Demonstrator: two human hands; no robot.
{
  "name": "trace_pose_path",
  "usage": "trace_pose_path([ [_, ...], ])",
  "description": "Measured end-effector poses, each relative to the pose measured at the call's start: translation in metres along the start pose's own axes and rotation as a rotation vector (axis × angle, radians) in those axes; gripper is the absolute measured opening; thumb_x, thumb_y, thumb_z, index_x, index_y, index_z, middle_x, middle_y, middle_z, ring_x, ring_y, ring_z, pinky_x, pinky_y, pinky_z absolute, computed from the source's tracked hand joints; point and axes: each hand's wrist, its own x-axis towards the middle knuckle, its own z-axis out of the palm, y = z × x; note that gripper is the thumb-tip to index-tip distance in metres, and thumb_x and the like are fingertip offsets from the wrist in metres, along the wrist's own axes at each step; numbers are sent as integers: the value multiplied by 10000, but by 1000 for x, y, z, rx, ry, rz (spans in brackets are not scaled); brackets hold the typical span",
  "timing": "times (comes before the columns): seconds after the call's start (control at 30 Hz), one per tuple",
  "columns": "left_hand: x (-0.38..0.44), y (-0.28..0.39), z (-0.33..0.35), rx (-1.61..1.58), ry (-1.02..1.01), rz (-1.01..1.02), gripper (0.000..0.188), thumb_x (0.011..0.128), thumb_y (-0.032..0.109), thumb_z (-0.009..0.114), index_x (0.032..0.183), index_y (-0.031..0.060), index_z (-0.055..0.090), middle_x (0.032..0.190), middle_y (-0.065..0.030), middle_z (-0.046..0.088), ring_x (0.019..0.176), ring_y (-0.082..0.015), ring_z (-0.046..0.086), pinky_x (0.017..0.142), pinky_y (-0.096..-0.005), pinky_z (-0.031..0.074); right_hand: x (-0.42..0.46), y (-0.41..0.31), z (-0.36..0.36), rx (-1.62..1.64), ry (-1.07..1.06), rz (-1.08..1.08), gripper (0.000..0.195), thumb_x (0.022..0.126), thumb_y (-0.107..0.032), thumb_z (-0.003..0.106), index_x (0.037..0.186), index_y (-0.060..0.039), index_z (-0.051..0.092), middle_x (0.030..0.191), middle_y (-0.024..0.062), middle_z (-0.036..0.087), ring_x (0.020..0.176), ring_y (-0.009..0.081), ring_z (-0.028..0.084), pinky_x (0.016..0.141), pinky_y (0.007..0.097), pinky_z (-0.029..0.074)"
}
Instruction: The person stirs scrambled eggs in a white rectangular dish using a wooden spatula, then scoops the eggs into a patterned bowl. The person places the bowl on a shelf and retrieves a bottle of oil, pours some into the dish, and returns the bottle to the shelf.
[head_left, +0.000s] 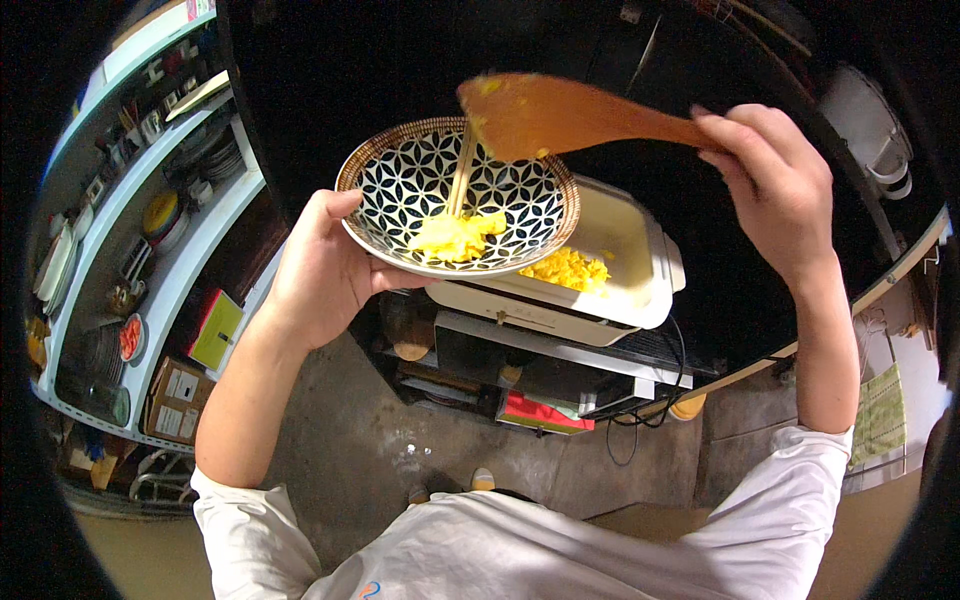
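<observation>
My left hand (321, 262) grips the rim of a patterned ceramic bowl (409, 176), thumb on the edge and fingers beneath. A small heap of scrambled egg (459, 237) lies in the bowl, and a pair of chopsticks (463, 176) rests with its tips in that egg. In my right hand (776, 180) is the handle of a wooden spatula (570, 112); bits of egg cling to its blade, which hovers over the bowl's far rim. Below the bowl, partly hidden by it, stands a cream electric hot pot (637, 247) with more scrambled egg (571, 270) inside.
Shelves (196, 240) on the left hold stacked plates, bowls and cups. The cooker stands on a dark rack (480, 341), with a black power cord (679, 375) hanging at its right. A red box (544, 412) sits lower down. A green cloth (879, 416) hangs at the right.
</observation>
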Motion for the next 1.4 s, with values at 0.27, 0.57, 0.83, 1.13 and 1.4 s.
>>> trace_pose_path([
  [0.27, 75, -62, 22, -44, 96, 8, 557, 1084, 375, 438, 1439, -30, 580, 1355, -203, 725, 1209, -319, 734, 1098, -496, 575, -169, 109, 40, 124, -511, 573, 251, 896, -116, 784, 1137, -48, 786, 1058, 184, 769, 981, 360, 743, 870, 439, 571],
  [0.57, 162, -74, 80, -58, 259, 3, 533, 1071, 348, 479, 1446, -15, 585, 1330, -192, 736, 1141, -300, 759, 1030, -448, 617, -209, 249, 137, 32, -1032, 392, 193, 840, -112, 826, 1012, -43, 772, 975, 146, 748, 958, 342, 743, 826, 448, 596],
  [0.83, 221, -71, 89, 35, 385, 28, 556, 1067, 351, 470, 1417, -64, 589, 1275, -240, 746, 1049, -295, 791, 939, -421, 668, -239, 278, 217, 502, -1008, 531, 222, 820, -89, 844, 1018, 2, 798, 974, 191, 765, 922, 350, 753, 844, 438, 600],
  [1.13, 256, -64, 108, -35, 420, 2, 615, 1051, 364, 487, 1461, -94, 521, 1307, -292, 711, 1062, -340, 787, 892, -452, 693, -233, 278, 312, 686, -862, 597, 241, 913, -157, 796, 1082, 14, 790, 1009, 224, 785, 958, 347, 771, 883, 439, 600],
  [1.4, 264, -61, 129, -44, 398, 8, 602, 1071, 360, 455, 1461, -94, 517, 1325, -293, 703, 1077, -355, 781, 910, -463, 688, -240, 292, 326, 730, -889, 667, 300, 933, -177, 805, 1140, 35, 757, 1033, 206, 790, 948, 298, 770, 876, 401, 596],
])
